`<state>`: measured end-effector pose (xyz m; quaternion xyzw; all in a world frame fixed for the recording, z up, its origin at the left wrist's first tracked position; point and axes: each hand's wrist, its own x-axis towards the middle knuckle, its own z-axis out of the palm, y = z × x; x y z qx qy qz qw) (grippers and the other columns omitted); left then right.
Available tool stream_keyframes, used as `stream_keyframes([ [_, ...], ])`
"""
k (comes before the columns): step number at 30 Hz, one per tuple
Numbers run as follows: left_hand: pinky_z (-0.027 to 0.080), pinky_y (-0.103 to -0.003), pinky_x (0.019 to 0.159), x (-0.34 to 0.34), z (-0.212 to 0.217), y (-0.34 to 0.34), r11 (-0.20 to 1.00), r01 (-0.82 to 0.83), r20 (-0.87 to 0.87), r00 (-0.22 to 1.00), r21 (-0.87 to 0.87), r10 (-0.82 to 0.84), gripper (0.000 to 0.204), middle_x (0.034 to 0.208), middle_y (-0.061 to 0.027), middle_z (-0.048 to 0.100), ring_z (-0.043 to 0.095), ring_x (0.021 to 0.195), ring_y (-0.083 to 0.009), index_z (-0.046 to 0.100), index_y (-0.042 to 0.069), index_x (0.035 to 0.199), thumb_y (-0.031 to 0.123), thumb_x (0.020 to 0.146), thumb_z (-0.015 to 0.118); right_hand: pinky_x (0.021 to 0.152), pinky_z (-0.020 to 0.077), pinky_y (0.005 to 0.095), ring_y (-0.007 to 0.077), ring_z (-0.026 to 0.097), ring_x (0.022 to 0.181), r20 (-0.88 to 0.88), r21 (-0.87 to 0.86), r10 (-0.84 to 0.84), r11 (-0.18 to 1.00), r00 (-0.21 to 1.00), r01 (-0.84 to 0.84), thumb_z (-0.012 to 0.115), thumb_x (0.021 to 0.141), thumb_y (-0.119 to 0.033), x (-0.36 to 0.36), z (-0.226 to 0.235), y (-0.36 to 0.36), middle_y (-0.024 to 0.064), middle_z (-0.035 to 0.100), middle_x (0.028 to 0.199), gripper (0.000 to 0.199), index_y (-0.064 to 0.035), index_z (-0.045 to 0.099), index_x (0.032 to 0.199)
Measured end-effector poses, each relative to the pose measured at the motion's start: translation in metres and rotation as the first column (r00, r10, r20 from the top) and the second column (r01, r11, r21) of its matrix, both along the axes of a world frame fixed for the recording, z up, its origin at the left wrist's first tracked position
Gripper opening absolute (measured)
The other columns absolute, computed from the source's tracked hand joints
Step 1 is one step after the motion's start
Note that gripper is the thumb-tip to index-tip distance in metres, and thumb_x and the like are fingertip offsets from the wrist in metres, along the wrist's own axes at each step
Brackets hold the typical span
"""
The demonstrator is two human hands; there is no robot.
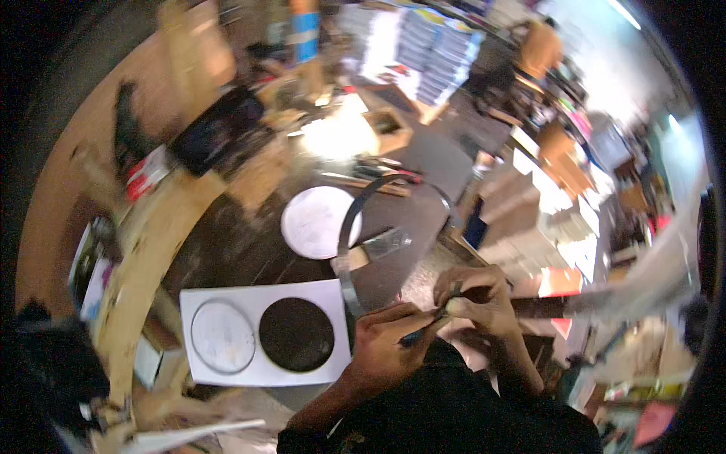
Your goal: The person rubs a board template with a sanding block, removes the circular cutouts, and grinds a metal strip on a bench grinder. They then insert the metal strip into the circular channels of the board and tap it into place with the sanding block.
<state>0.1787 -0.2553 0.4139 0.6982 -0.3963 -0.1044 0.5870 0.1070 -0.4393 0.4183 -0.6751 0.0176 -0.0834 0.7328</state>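
Below and right of the flat, white, round disc (316, 222), the left hand (387, 340) and right hand (484, 301) pinched a small, dark, thin thing (456, 287) with narrow fingers. A grey, curved band (344, 261) ran past the disc's right edge toward the left hand; blur hid whether that hand held it. A steady pinch and slow, small moves likely worked best.

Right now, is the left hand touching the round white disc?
Apart: the head view shows dark tabletop between the left hand and the round white disc.
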Motion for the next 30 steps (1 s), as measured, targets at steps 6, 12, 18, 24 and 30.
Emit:
stream_keyframes([
  [6, 0.044, -0.031, 0.053, -0.008, -0.036, -0.043, 0.972, 0.233, 0.038, 0.972, -0.004, -0.233, 0.010, 0.069, -0.0118, 0.065, 0.060, 0.057, -0.0217, 0.073, -0.001, 0.081, 0.006, 0.076, 0.079, 0.071, 0.0468, 0.0282, 0.0130, 0.060, 0.074, -0.185, -0.174, -0.396, 0.914, 0.900, 0.366, 0.066, 0.093, -0.026, -0.054, -0.021, -0.027, 0.0067, 0.066, 0.074, 0.034, 0.0022, 0.068, 0.074],
  [12, 0.038, -0.027, 0.051, -0.078, -0.029, -0.087, 0.867, 0.495, 0.134, 0.857, 0.061, -0.498, 0.013, 0.065, -0.0088, 0.064, 0.055, 0.055, -0.0121, 0.075, 0.000, 0.083, 0.006, 0.073, 0.082, 0.064, 0.0510, 0.0301, 0.0124, 0.063, 0.066, -0.214, -0.114, -0.855, 0.501, 0.472, 0.858, 0.057, 0.097, -0.046, -0.187, -0.082, -0.026, 0.0051, 0.068, 0.071, 0.053, 0.0009, 0.072, 0.078],
  [18, 0.043, -0.033, 0.054, -0.161, -0.039, -0.109, 0.649, 0.749, 0.177, 0.626, 0.134, -0.759, 0.020, 0.063, -0.0129, 0.058, 0.055, 0.054, -0.0250, 0.063, 0.001, 0.072, 0.011, 0.078, 0.079, 0.070, 0.0550, 0.0383, 0.0273, 0.070, 0.081, -0.333, -0.693, -0.940, 0.294, 0.069, 0.659, 0.064, 0.090, -0.029, -0.372, -0.188, 0.034, 0.0191, 0.072, 0.091, 0.031, 0.0004, 0.070, 0.098],
  [24, 0.044, -0.034, 0.057, -0.265, -0.037, -0.108, 0.498, 0.857, 0.179, 0.473, 0.136, -0.863, 0.018, 0.074, -0.0142, 0.067, 0.059, 0.059, -0.0236, 0.063, 0.000, 0.070, 0.003, 0.077, 0.078, 0.082, 0.0534, 0.0429, 0.0367, 0.067, 0.091, -0.375, -0.665, -0.927, 0.242, -0.035, 0.706, 0.065, 0.087, -0.030, -0.484, -0.179, 0.107, 0.0208, 0.069, 0.099, 0.032, -0.0023, 0.067, 0.104],
  [30, 0.045, -0.032, 0.058, -0.380, -0.032, -0.126, 0.201, 0.972, 0.365, 0.143, 0.124, -0.920, 0.015, 0.070, -0.0112, 0.063, 0.058, 0.061, -0.0232, 0.071, -0.001, 0.081, -0.002, 0.069, 0.080, 0.093, 0.0463, 0.0429, 0.0350, 0.059, 0.103, -0.057, -0.844, -0.891, -0.198, -0.451, 0.498, 0.067, 0.086, -0.022, -0.610, -0.160, 0.165, 0.0180, 0.063, 0.105, 0.028, -0.0028, 0.063, 0.106],
])
